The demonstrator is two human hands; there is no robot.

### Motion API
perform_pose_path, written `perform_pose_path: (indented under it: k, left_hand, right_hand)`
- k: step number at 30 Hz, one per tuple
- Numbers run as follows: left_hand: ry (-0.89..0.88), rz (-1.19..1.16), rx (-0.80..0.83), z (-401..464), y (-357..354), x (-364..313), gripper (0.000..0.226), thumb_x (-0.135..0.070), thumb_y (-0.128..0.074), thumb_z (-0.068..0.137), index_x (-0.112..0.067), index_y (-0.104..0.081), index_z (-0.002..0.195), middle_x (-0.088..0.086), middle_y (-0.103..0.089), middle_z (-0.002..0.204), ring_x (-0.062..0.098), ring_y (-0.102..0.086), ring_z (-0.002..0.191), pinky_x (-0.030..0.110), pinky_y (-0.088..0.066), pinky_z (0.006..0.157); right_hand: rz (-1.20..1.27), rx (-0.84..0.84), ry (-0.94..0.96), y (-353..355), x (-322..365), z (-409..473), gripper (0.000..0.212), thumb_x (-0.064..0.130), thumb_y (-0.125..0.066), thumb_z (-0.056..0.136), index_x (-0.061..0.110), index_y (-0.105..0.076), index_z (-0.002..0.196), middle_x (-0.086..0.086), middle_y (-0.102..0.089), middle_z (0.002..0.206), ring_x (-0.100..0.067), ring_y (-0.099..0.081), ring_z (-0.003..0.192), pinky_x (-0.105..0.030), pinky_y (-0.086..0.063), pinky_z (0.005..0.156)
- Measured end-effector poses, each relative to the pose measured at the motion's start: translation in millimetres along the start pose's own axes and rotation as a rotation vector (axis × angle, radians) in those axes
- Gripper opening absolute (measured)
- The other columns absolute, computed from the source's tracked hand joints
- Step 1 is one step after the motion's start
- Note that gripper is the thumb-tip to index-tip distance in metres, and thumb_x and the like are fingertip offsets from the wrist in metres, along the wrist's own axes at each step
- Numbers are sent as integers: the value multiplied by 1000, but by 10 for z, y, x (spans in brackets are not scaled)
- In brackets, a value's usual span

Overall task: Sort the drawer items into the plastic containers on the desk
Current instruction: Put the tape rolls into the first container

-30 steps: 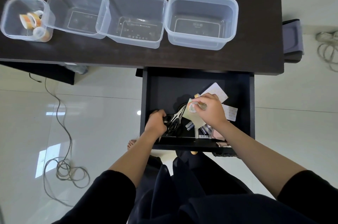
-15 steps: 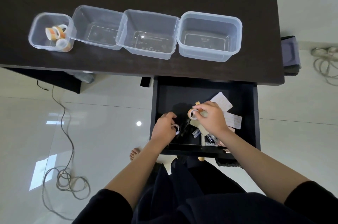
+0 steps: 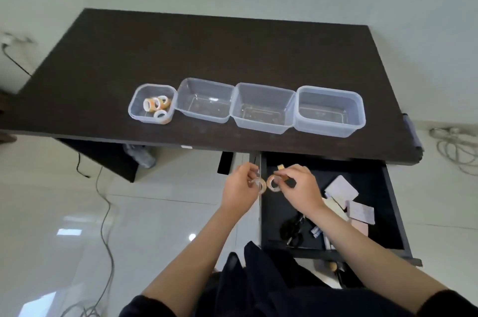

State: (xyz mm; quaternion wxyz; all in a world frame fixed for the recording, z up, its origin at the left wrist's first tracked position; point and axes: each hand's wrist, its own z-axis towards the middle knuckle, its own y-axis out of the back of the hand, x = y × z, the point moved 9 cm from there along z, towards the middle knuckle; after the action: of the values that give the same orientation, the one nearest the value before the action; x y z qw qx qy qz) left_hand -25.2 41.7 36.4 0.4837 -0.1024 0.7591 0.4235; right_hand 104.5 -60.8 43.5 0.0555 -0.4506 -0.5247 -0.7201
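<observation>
Tape rolls: left hand (image 3: 239, 187) pinches one (image 3: 259, 184), right hand (image 3: 300, 187) another (image 3: 273, 183), over drawer's (image 3: 388, 213) left edge; desk edge (image 3: 181, 144) just beyond.

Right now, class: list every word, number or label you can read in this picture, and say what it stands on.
None can be read.
Container bases: moulded marks, too blurred.
Paper cards in the drawer: faint print, too small.
Small dark item beside the scissors: pale marks, illegible.
Tape rolls in the hands: no text visible.
</observation>
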Motion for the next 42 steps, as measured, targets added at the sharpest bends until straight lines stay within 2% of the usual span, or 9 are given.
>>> perform_pose_path:
  k: [2, 5, 9, 14, 22, 30, 33, 36, 42]
  left_hand:
    - [0, -8, -39, 0, 358, 93, 33, 1, -55, 79, -17, -59, 107, -3, -57, 88, 11, -55, 78, 20, -49, 70]
    - [-21, 17, -105, 9, 897, 228, 32, 2, -56, 76, -14, -61, 103, -3, -56, 84, 11, -53, 72, 12, -43, 65]
    - [-48, 25, -167, 75, 1534, 383, 34, 3, -55, 72, -14, -62, 102, -3, -57, 84, 12, -55, 73, 7, -42, 63]
    - [-74, 39, -256, 339, 2207, 440, 33, -1, -59, 74, -15, -61, 104, -2, -60, 85, 12, -58, 77, 22, -49, 73]
    - [-56, 86, -262, 1084, 2962, 613, 31, -4, -57, 74, -20, -60, 100, -2, -60, 86, 13, -56, 75, 21, -47, 70]
    - [-1, 159, -191, 1715, 3136, 823, 39, 2, -51, 75, -16, -57, 109, 0, -60, 88, 16, -57, 77, 30, -52, 70]
    - [-8, 178, -142, 1847, 3064, 854, 41, 2, -51, 74, -15, -56, 111, -1, -59, 90, 15, -55, 79, 30, -50, 72]
    - [5, 175, -58, 1934, 2945, 922, 44, 0, -56, 75, -19, -54, 115, 0, -61, 99, 16, -58, 88, 28, -51, 76]
    - [10, 79, -52, 1873, 2854, 935, 49, 3, -55, 78, -19, -52, 122, -4, -59, 104, 12, -58, 99, 23, -48, 83]
  right_hand:
    - [12, 2, 38, -144, 300, 63, 14, 19, -72, 82, 18, -74, 96, 3, -63, 86, -17, -54, 87, -25, -45, 76]
    - [19, -1, 111, -366, 745, 180, 15, 18, -72, 81, 17, -74, 96, 2, -63, 86, -19, -55, 88, -31, -49, 77]
    - [50, -38, 175, -598, 1288, 343, 15, 17, -72, 80, 20, -75, 94, 7, -60, 85, -19, -54, 86, -29, -45, 77]
    - [84, -45, 224, -857, 1778, 650, 16, 21, -72, 80, 22, -75, 96, 5, -62, 88, -15, -53, 88, -24, -42, 76]
    - [107, -7, 275, -1361, 2377, 1511, 14, 22, -68, 82, 23, -73, 95, 4, -63, 88, -17, -55, 92, -30, -46, 79]
    - [-5, 137, 269, -1831, 2543, 2162, 17, 23, -61, 87, 21, -72, 100, 0, -62, 100, -18, -53, 96, -34, -46, 78]
    - [-42, 184, 238, -1901, 2496, 2297, 19, 18, -60, 86, 20, -72, 101, -1, -61, 104, -19, -55, 98, -35, -47, 81]
    - [-30, 221, 231, -1918, 2450, 2368, 22, 12, -58, 84, 18, -72, 101, -1, -63, 105, -18, -59, 97, -27, -45, 81]
    - [27, 199, 235, -1838, 2328, 2348, 20, 21, -61, 88, 20, -69, 107, 3, -65, 111, -13, -60, 101, -31, -50, 89]
